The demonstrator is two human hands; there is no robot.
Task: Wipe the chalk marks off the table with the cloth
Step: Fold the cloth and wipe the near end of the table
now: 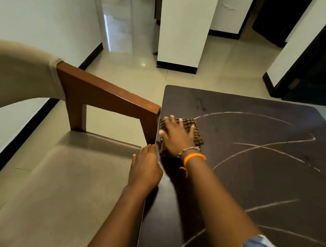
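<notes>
Dark brown wooden worktop, mostly unwiped: right hand spread flat on brown checked cloth at left edge, left hand curled empty on the rim, long white chalk marks remaining across the rest.

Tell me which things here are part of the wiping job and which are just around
Part of the job:
cloth under the right hand
chalk marks
table
left hand at the table edge

Just around:
sofa with wooden armrest
pillar
tiled floor
</notes>
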